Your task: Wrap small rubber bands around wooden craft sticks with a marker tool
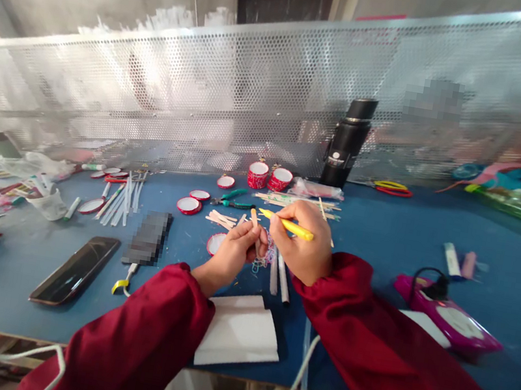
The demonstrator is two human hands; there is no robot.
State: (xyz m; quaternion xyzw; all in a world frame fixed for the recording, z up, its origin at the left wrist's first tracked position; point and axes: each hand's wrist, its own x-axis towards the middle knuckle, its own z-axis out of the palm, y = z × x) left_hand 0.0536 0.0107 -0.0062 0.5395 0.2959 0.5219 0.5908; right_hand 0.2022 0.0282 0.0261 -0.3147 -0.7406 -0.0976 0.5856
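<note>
My left hand [230, 251] pinches a small wooden craft stick [253, 218] upright, its upper end showing orange-yellow. In my right hand [306, 242] is a yellow marker [298, 229], its tip pointing left, close to the top of the stick; whether they touch I cannot tell. Loose craft sticks [221, 219] lie just behind my left hand, near teal-handled pliers [234, 197]. Under my hands are a round red-rimmed white disc [216, 243], partly hidden, and a tangle of small coloured bands [259, 263]. Two whitish sticks [280, 272] lie beside my right wrist.
Folded white paper [241, 334] lies at the front edge. Phones [75, 271] rest to the left; a purple glue gun or power strip [451, 321] sits right. Small red drums [258, 175], a black flask [347, 144] and scissors [392, 189] stand or lie before the perforated metal screen [197, 93].
</note>
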